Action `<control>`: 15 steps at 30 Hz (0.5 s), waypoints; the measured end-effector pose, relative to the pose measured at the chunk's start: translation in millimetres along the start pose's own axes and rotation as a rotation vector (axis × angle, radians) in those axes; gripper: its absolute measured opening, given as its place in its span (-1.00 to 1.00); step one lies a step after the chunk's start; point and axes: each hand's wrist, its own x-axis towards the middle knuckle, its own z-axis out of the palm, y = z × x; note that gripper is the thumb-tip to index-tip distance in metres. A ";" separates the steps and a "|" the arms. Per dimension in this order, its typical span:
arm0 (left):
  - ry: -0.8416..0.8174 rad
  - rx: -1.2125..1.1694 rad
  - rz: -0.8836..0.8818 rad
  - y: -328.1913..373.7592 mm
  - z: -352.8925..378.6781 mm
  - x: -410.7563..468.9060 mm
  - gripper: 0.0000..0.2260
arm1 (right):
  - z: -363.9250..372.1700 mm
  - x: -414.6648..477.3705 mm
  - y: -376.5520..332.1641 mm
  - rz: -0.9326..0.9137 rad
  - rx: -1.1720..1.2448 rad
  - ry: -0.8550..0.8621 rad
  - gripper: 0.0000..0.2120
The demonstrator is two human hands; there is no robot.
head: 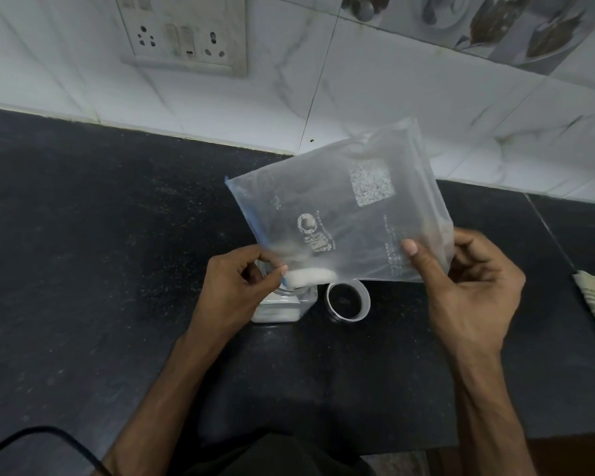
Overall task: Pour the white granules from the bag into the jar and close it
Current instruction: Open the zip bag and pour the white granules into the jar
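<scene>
The jar (pixel 291 305) is clear with square sides. It stands on the dark speckled worktop (pixel 83 235), partly hidden behind the left hand, and a low layer of white granules (pixel 277 314) lies at its bottom. Above its open mouth hangs the bag (pixel 340 207), a thin clear zip bag with white print and a blue strip along its left edge, tilted with one corner down. A small heap of granules is collected in this low corner, just over the jar. Just beside the jar, on its right, the round clear lid (pixel 348 301) lies on the worktop.

The left hand (pixel 237 286) pinches the low corner of the bag between thumb and forefinger, with the other fingers curled. The right hand (pixel 471 290) holds the bag's other lower corner, thumb pressed on the front and fingers curled behind.
</scene>
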 end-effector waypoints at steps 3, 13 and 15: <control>0.003 0.017 0.005 0.8 0.5 -0.2 -0.94 | -0.3 -0.4 0.0 0.002 0.006 0.013 -0.83; -0.006 0.010 -0.001 0.9 -0.1 -0.3 -0.95 | 0.3 0.1 0.0 -0.009 -0.008 -0.004 -0.83; -0.003 0.014 0.003 0.7 0.4 -0.5 -0.95 | 0.2 0.5 0.0 0.000 0.009 0.020 -0.82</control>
